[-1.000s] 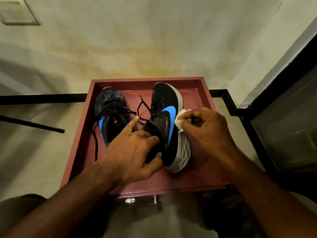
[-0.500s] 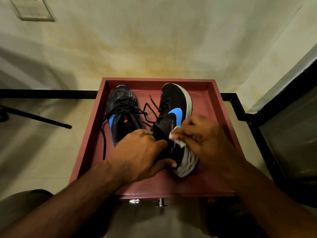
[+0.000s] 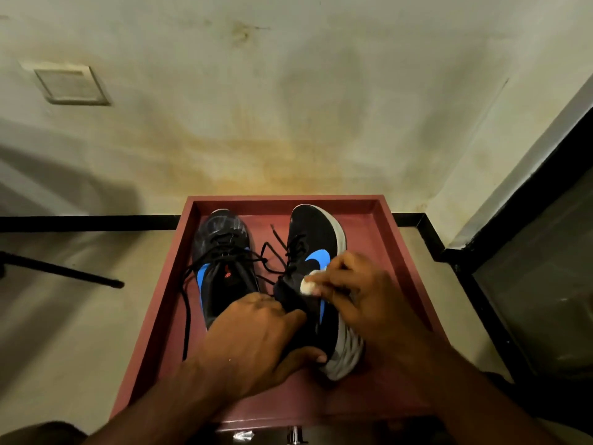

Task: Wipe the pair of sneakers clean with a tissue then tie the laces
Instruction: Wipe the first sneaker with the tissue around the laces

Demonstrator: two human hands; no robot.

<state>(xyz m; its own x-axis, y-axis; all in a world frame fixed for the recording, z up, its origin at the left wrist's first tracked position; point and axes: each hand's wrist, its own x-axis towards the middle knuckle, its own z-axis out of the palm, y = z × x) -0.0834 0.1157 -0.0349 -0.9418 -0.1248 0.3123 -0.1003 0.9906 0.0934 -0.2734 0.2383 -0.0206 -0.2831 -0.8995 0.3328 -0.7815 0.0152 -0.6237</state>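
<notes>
Two black sneakers with blue marks lie in a red tray (image 3: 405,252). The left sneaker (image 3: 224,261) rests flat, its black laces loose and trailing over the tray floor. The right sneaker (image 3: 316,242) is tipped onto its side, white sole facing right. My left hand (image 3: 256,342) grips its heel and collar. My right hand (image 3: 356,293) pinches a small white tissue (image 3: 308,285) and presses it against the blue mark on the shoe's side. The right sneaker's laces (image 3: 272,252) hang untied between the two shoes.
The tray sits on a small stand with metal fittings (image 3: 293,436) at its near edge. Pale tiled floor surrounds it, with a black border strip (image 3: 80,218) behind. A dark rod (image 3: 61,271) lies at the left, and a dark glass panel (image 3: 539,284) stands to the right.
My right hand has carried the tissue from the white sole inward and up onto the blue mark. My left index finger has curled in; the hand still holds the heel.
</notes>
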